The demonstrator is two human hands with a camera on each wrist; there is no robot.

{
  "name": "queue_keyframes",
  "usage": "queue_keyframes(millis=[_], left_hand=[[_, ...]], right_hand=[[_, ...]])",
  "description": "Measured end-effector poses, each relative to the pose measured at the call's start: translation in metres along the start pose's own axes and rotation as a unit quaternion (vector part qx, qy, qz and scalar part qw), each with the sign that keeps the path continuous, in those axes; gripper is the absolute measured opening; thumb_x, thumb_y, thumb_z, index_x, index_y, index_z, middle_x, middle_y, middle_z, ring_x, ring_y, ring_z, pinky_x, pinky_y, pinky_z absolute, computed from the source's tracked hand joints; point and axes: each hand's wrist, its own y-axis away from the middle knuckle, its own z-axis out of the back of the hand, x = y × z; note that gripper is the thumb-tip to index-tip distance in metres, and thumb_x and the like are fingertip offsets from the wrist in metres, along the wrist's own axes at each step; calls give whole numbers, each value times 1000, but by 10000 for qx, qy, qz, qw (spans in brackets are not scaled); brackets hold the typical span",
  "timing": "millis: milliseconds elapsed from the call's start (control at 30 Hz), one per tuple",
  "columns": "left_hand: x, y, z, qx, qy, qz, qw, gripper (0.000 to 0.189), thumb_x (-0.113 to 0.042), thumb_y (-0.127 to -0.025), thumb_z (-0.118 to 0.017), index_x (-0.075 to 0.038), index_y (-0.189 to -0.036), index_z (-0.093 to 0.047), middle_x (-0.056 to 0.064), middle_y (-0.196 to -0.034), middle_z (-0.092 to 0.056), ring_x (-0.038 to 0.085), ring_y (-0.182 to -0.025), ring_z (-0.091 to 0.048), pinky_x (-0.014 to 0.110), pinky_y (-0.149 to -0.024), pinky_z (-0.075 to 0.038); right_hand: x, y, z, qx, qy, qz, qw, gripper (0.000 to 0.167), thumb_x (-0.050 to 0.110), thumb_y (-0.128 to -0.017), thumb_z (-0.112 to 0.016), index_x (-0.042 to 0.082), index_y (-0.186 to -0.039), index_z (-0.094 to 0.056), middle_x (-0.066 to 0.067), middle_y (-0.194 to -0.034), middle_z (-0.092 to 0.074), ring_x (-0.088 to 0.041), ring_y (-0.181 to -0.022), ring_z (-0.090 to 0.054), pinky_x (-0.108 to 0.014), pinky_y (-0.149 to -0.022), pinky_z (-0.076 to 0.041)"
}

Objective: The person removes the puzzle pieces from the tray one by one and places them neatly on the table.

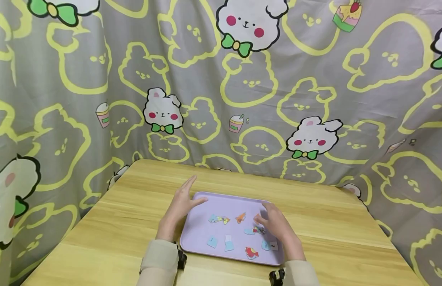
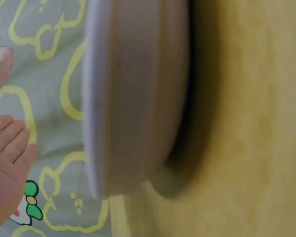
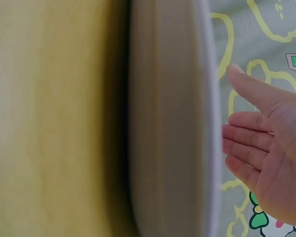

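My left hand [image 1: 182, 204]: thumb apart, fingers straight, empty, by the left edge of the tray [image 1: 197, 234]. Paper pieces [image 1: 212, 241] scattered on it. My right hand [image 1: 277, 223]: thumb spread, fingers relaxed, at its right side. Likely readying; lifting a piece calls for pinching.

Light wood-grain bench [image 1: 331, 222]. Gray curtain [image 1: 221, 115] along far, left and right sides: yellow outlines [image 1: 85, 90], white bunnies [image 1: 163, 110], green bows [image 1: 156, 127], pink drink cups [image 1: 235, 125].
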Motion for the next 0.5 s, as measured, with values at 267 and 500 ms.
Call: queue_keyframes(millis=[267, 500], left_hand=[[13, 2, 2, 229, -81, 431, 9988, 85, -30, -85, -76, -8, -153, -31, 17, -158, -33, 42, -146, -30, 57, -118, -31], [24, 3, 5, 429, -70, 591, 9973, 84, -32, -85, -76, -6, -152, -33, 20, -157, -35, 44, -145, -31, 60, -117, -31]], right_hand=[[-5, -3, -2, 15, 309, 60, 9995, 57, 25, -88, -71, -13, -128, -55, -35, -132, -54, -52, -129, -47, -59, -112, -37], [-6, -6, -3, 14, 555, 178, 9983, 45, 24, -86, -74, -10, -114, -63, -22, -111, -63, -41, -109, -61, -54, -100, -49]])
